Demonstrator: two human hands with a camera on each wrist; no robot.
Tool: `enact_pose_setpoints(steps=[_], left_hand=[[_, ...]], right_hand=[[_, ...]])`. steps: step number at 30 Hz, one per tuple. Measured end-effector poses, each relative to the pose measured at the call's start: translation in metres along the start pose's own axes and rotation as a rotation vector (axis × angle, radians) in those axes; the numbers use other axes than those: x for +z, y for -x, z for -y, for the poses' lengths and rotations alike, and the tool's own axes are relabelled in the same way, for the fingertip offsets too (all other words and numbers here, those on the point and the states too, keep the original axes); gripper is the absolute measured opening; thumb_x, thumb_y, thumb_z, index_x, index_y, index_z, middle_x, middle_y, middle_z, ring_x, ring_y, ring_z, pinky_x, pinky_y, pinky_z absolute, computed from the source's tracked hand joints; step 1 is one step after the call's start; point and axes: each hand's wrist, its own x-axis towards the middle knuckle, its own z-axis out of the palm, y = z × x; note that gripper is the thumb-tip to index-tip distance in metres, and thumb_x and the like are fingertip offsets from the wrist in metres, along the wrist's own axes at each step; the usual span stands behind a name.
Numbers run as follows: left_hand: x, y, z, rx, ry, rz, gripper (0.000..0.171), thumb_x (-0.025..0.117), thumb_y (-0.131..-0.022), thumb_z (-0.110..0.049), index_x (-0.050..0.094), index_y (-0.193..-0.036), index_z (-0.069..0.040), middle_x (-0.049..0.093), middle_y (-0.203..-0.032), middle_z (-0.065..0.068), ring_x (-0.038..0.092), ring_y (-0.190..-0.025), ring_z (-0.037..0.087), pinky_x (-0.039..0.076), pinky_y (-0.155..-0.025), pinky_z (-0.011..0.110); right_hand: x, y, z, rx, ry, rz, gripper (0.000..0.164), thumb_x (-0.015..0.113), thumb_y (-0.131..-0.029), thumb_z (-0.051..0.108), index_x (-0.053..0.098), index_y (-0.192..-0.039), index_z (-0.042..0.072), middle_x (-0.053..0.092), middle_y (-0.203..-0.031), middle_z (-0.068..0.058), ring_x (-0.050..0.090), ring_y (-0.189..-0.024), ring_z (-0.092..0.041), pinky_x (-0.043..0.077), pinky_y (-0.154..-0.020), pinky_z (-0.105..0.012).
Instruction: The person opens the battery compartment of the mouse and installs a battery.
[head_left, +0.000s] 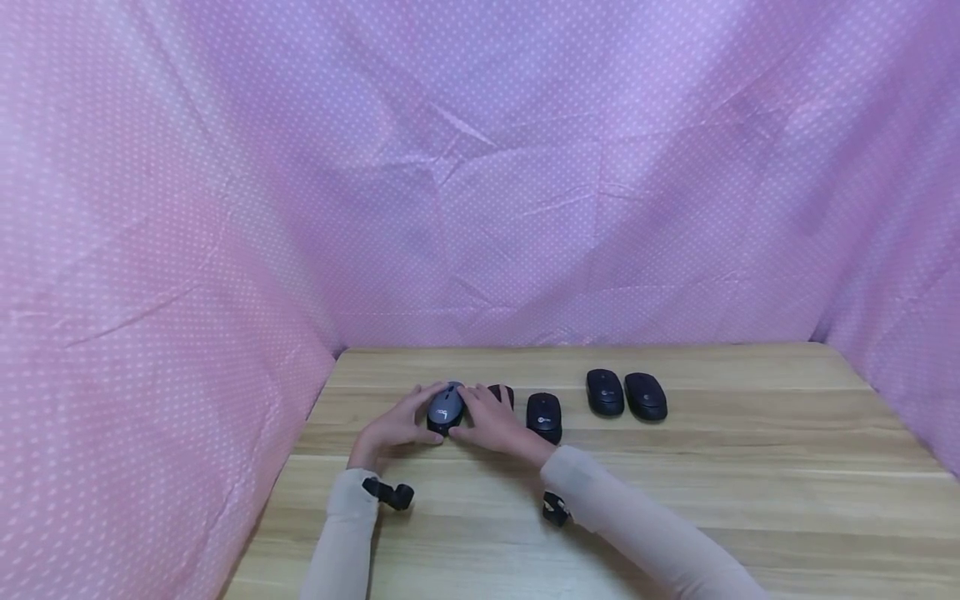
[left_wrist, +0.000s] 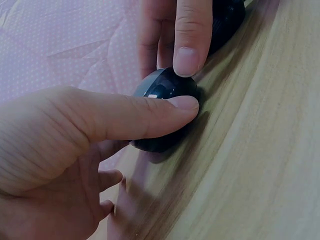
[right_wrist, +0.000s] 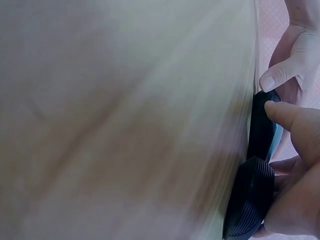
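Note:
A grey-topped computer mouse (head_left: 447,406) with black sides rests near the left end of the table, between both hands. My left hand (head_left: 393,425) holds its left side, thumb (left_wrist: 150,116) across the near end. From the right, my right hand (head_left: 491,425) pinches the same mouse, its thumb (right_wrist: 281,114) at the near end. Partly hidden under the right hand's fingers is a dark mouse (head_left: 495,391). Just right of that hand lies a black mouse (head_left: 543,414). In the right wrist view, a black mouse with ribbed sides (right_wrist: 248,200) sits below the right hand.
Two more black mice, one (head_left: 604,392) beside the other (head_left: 646,397), lie farther right on the wooden table (head_left: 750,467). Pink dotted cloth (head_left: 480,208) hangs behind the table and along its sides. Each wrist wears a small black camera.

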Motion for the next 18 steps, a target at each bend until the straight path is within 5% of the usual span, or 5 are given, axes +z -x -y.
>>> enact_pose_setpoints(steps=[18], left_hand=[[0.007, 0.010, 0.000, 0.074, 0.060, -0.014, 0.094, 0.084, -0.081, -0.008, 0.034, -0.160, -0.022, 0.020, -0.170, 0.012, 0.007, -0.158, 0.041, 0.008, -0.125, 0.066]], right_hand=[[-0.001, 0.012, 0.005, -0.027, -0.031, -0.026, 0.075, 0.075, -0.093, 0.036, 0.043, -0.153, 0.005, 0.051, -0.153, -0.016, 0.039, -0.148, -0.036, 0.014, -0.122, -0.071]])
